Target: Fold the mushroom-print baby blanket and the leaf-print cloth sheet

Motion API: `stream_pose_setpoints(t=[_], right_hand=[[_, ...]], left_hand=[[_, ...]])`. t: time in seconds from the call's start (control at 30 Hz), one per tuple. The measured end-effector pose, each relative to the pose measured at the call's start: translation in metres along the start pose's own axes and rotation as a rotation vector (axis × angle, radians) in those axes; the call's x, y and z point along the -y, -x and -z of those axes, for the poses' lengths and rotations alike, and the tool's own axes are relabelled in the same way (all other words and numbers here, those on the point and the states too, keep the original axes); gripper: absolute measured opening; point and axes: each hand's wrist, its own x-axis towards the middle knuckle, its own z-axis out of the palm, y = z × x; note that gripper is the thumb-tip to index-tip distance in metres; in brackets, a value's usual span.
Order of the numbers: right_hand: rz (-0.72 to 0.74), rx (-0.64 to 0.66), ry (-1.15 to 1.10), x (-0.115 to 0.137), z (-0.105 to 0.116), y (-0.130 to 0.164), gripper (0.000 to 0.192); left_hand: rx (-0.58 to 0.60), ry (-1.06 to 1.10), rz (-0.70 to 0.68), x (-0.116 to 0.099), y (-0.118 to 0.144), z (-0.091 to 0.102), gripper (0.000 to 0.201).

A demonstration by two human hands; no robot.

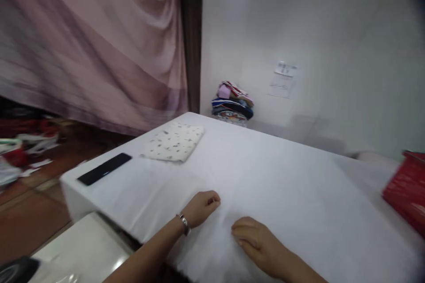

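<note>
Clock: hours counted from the middle of the view.
Floor litter: at 9 o'clock, white and red scraps (36, 141) spread over the brown tiled floor (29, 225).
Pale panel: at 8 o'clock, a glossy off-white top (86, 243), just beside the near left corner of the white surface (282, 159); a dark object (20, 269), cut by the frame, shows at its lower left.
Curtain: at 10 o'clock, pink and mauve drapery (133, 44) hanging in folds.
Black slab: between 8 and 9 o'clock, a flat, dark rectangle (104, 169) lying near the surface's left edge.
Printed cloth: toward 9 o'clock, a folded cream piece (174, 141) with small dark motifs, lying flat.
Left hand: at 6 o'clock, the left hand (201, 208), fingers curled in, thumb near the forefinger, bracelet (183, 223) at the wrist.
White fabric: at 6 o'clock, creased cloth (206, 245) under and between the hands.
Clothes pile: between 1 and 2 o'clock, stacked textiles (232, 102) beyond the surface.
Right hand: at 5 o'clock, the right hand (254, 241), fingers bent together.
Hands: apart from each other; cannot tell whether either pinches the fabric.
Wall papers: at 2 o'clock, two sheets (285, 69) on the pale wall (332, 44).
Red object: between 3 and 4 o'clock, a red item (407, 190) at the right edge.
</note>
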Motion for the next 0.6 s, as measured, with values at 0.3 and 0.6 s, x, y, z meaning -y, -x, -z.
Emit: stream_pose_setpoints(t=[0.3, 0.6], right_hand=[[-0.079, -0.302, 0.201, -0.096, -0.01, 0.008, 0.057], [0.042, -0.456, 0.264, -0.11, -0.027, 0.015, 0.06]], left_hand=[[-0.437, -0.482, 0.185, 0.081, -0.033, 0.084, 0.031], [-0.389, -0.783, 0.386, 0.124, -0.09, 0.114, 0.052]])
